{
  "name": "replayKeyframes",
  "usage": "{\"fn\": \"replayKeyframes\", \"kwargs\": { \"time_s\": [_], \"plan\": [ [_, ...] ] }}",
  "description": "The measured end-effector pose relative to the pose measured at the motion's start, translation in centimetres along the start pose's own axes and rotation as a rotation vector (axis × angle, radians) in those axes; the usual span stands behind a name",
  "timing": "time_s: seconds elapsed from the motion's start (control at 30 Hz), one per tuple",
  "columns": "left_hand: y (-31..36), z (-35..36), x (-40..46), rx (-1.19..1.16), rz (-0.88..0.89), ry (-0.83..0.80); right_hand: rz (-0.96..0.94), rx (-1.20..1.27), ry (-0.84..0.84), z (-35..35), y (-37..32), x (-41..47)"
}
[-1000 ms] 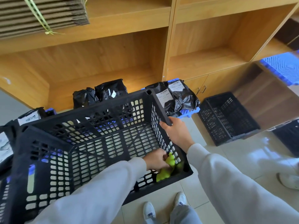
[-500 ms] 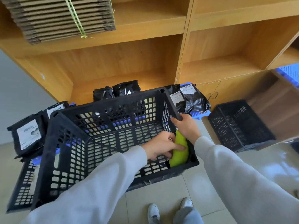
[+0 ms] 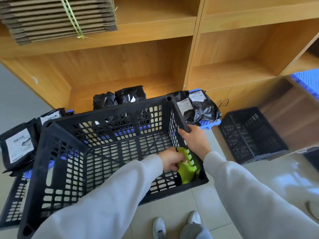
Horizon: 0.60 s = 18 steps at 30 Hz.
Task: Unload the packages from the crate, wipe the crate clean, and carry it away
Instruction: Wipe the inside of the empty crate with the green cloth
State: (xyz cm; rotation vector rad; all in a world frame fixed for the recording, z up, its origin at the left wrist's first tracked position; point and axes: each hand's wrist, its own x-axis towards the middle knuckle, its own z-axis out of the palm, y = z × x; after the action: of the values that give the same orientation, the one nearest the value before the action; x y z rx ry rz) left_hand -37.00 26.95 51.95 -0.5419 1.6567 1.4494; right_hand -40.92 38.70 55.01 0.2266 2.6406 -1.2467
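Observation:
A large black slotted crate (image 3: 103, 121) stands tilted in front of me with nothing inside but a yellow-green cloth (image 3: 187, 168). My left hand (image 3: 170, 160) reaches into the crate and holds the cloth against the inside of the right wall, near the front corner. My right hand (image 3: 195, 139) grips the crate's right rim from outside. Black bagged packages with white labels lie outside the crate: on the left (image 3: 19, 145), behind it (image 3: 130, 96) and at the back right (image 3: 200, 106).
Wooden shelving (image 3: 195, 54) rises behind, with a bundle of flat cardboard (image 3: 58, 18) on an upper shelf. A second black crate (image 3: 250, 133) sits on the floor to the right. Blue plastic pallets (image 3: 209, 124) lie under the packages. My shoes (image 3: 159, 227) stand on the tiled floor.
My left hand has slid the cloth down along the inside of the right wall toward the front corner. The view has shifted left and lower. My right hand keeps its grip on the rim.

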Motion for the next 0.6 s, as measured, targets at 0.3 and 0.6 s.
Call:
{"fn": "replayKeyframes", "kwargs": {
  "time_s": [0.3,0.6],
  "plan": [
    [-2.1,0.2,5.0,0.346,-0.072,0.141,0.033,0.022,-0.002,0.5,0.4,0.4],
    [-4.1,0.8,9.6,0.605,-0.17,0.153,0.067,0.032,-0.005,0.6,0.8,0.6]
  ]
}}
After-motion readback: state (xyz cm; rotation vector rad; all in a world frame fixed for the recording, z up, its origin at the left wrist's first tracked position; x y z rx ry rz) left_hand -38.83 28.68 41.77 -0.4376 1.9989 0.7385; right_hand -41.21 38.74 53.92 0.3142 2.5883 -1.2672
